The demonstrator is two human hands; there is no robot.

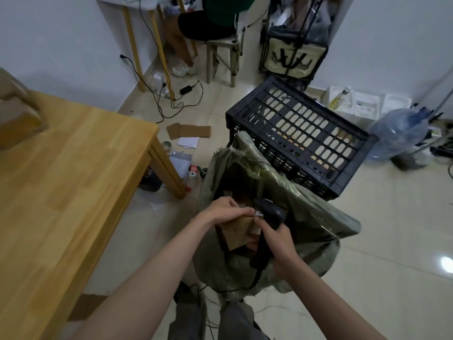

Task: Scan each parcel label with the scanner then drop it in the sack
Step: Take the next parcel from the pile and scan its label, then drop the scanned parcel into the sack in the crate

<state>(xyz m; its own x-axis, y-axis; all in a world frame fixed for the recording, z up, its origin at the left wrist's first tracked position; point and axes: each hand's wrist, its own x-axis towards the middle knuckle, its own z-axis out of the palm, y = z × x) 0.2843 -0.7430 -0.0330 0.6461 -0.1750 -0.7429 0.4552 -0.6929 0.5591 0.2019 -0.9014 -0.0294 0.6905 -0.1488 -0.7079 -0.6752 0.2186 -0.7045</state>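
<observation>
So the parcel (pixel 239 231), a small brown cardboard box, is being held right over the open mouth of the sack (pixel 306 217), basically between both hands. The left hand (pixel 224 209) sits on the parcel's top edge with its fingers curled down over it, pinching near a little white slip at the top, so the box hangs just under those fingertips. The right hand (pixel 277 244) is wrapped around the handle of the black scanner (pixel 268 217), fingers closed snug on the grip, with the scanner head pointing up and left, touching or just about touching the parcel's top right corner. Can't tell if the trigger is pressed. The scanner's cable drops down from the handle across the front of the sack.

The sack is a greenish woven one with a clear liner, slumped open on the tile floor, and there's more brown cardboard down inside it. Right behind it is a black plastic crate (pixel 301 133) tipped on its side. To the left stands a wooden table (pixel 73 173), with cardboard scraps (pixel 188 130) and a plastic bottle (pixel 192 173) on the floor near its leg. A big water jug (pixel 397 133) lies off to the right.
</observation>
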